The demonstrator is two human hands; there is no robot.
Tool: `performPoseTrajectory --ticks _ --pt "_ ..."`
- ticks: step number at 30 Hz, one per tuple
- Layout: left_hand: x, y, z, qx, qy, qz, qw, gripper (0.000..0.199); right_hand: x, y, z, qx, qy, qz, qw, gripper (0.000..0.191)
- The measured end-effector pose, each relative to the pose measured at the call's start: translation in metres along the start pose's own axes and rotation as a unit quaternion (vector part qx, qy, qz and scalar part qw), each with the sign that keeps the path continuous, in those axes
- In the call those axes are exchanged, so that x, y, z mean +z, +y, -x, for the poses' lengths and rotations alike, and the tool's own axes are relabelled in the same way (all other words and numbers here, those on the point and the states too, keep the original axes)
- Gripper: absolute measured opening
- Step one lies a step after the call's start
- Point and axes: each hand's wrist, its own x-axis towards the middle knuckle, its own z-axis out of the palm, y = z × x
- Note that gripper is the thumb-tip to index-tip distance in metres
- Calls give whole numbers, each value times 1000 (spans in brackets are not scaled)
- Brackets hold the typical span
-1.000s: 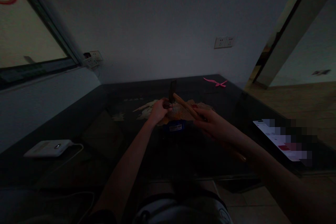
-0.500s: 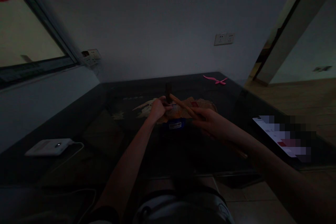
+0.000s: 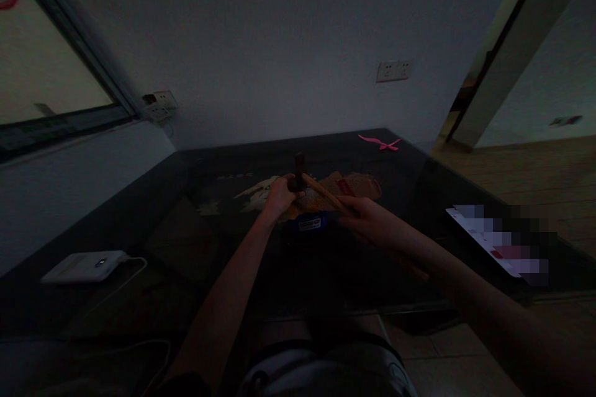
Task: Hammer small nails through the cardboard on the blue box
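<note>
My right hand (image 3: 361,217) is wrapped round the wooden handle of a hammer (image 3: 321,189). The dark hammer head (image 3: 300,167) stands right beside the fingers of my left hand (image 3: 279,195). Those left fingers are bent together over a brown piece that looks like cardboard or packing paper (image 3: 363,186), which bears a red mark. What they pinch, if anything, is too dark to make out. Against the near side of the brown piece sits a blue object (image 3: 310,223) with a white label. Pale decoration shows on the dark tabletop to the left.
A white power bank or phone (image 3: 86,267) with a white cable lies on the left of the black table (image 3: 186,304). A pink ribbon-like strip (image 3: 382,144) lies at the back right. On the right is a lit, partly blurred screen (image 3: 487,245). Wall sockets (image 3: 393,71) are behind.
The hammer head has come down slightly beside my left fingers. My left hand stays almost in place, and the whole view has shifted a little.
</note>
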Motion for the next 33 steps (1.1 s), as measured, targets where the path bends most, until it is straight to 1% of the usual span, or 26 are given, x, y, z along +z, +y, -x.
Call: performPoseTrajectory --ticks 4,6,12,17,19,22,24,30,33 --pt "-2 3 2 -9 -11 5 1000 28 -1 0 0 -9 7 -4 1000 32" --pt "-1 2 2 -7 -7 7 1000 29 0 1 0 -14 13 -8 1000 34" --pt "1 -4 -1 11 -5 4 1000 30 1 3 0 -3 3 9 1000 28" --pt "2 -3 0 2 -8 30 1000 27 -3 -1 2 -17 12 5 1000 31" --pt "2 -2 1 -3 -4 19 1000 27 -3 -1 2 -13 14 -7 1000 30" --pt "2 -1 0 7 -1 -14 1000 21 -2 2 3 13 8 -22 1000 28" --pt "3 -2 -2 10 -5 -31 999 18 -3 3 3 19 6 -22 1000 28" --pt "5 -5 -4 8 -19 -43 999 12 -4 -1 6 -9 33 -32 999 40" --pt "5 -5 -5 -1 -17 -47 999 13 -2 0 5 -13 31 -29 999 40"
